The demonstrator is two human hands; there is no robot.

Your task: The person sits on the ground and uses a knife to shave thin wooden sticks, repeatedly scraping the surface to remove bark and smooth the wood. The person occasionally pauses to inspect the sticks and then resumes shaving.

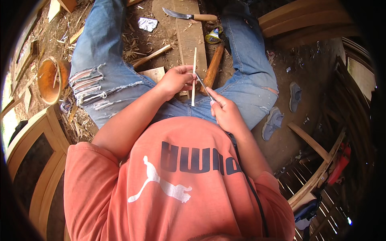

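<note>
My left hand (177,82) pinches a thin, pale wooden strip (195,60) between thumb and fingers, holding it nearly upright in the picture, over my lap. My right hand (226,111) is closed around a slim knife (204,86), whose grey blade reaches up and left to the strip beside my left thumb. The knife's handle is mostly hidden in my fist. Between my legs lies a wooden plank (189,36). Across its far part rests a second knife (189,15) with a curved dark blade and a wooden handle. A round brown wooden stick (215,64) lies just beyond my right hand.
Shavings and wood offcuts litter the ground. A crumpled silver wrapper (148,24) and a yellow-green crumpled packet (213,35) lie near the plank. An orange-brown bucket (60,82) and a wooden frame (44,124) stand at left. Grey shoes (273,123) lie at right.
</note>
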